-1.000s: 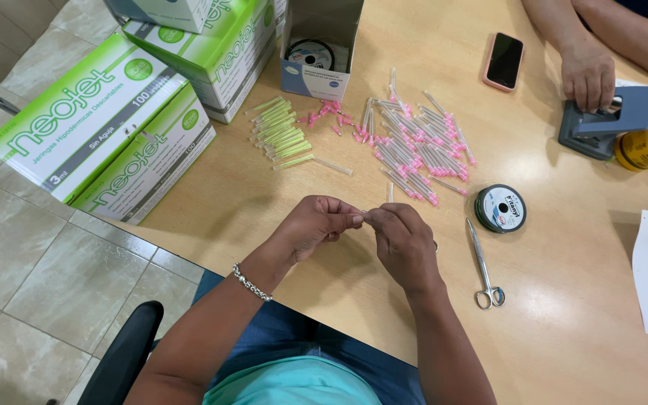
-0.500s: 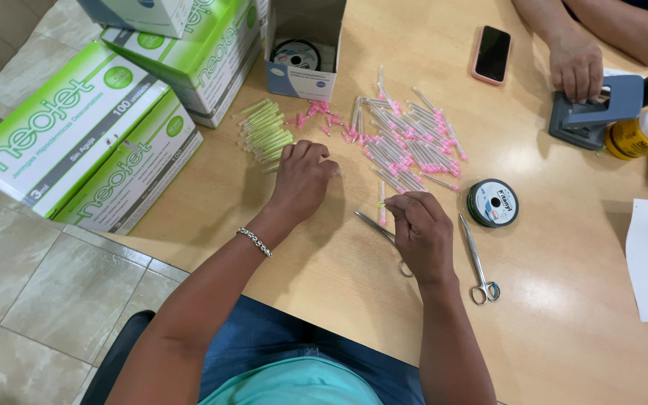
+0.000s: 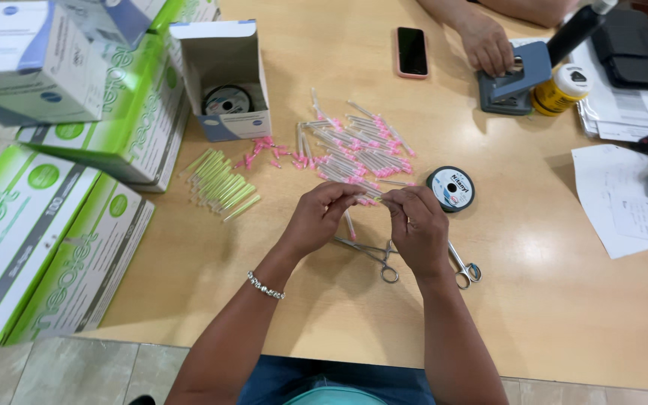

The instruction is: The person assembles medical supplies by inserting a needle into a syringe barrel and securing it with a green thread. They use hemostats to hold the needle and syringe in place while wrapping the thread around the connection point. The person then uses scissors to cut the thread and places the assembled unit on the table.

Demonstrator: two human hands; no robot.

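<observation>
Both hands meet over the middle of the wooden table [image 3: 549, 300]; the left hand [image 3: 316, 219] and the right hand [image 3: 418, 229] are each pinched nearly closed, fingertips drawn together around one slim clear tube with a pink end [image 3: 369, 199] held between them just above the table — whether a thread runs into it cannot be told at this size. Just beyond the fingers, on the far side, lies the loose heap of pink-tipped tubes [image 3: 358, 146]; to its left, a row of yellow-green tubes [image 3: 220, 184], and farther left an open white carton [image 3: 223, 79] with a reel inside. Right of the hands sits a small black spool [image 3: 451, 188]; near the hands, partly under them, lie steel forceps [image 3: 373, 253] and small scissors [image 3: 464, 268].

What could go wrong, as a judgement: the tube is thin and smooth, held only at the tips, so a slight twist of either pinch could let it slip and fall into the heap beyond, where it would be lost among its like; the heap is close, so a sweep of the knuckles could scatter tubes toward the yellow-green row; the forceps and scissors lie right under the wrists, so a lowered hand could catch a point or push them off the near edge; the spool, just beside the right hand, could roll if nudged — taking its line with it. At the far right another person's hand [image 3: 489, 46] rests on a grey punch tool [image 3: 515, 75] next to a phone [image 3: 412, 51], well apart from the work.
</observation>
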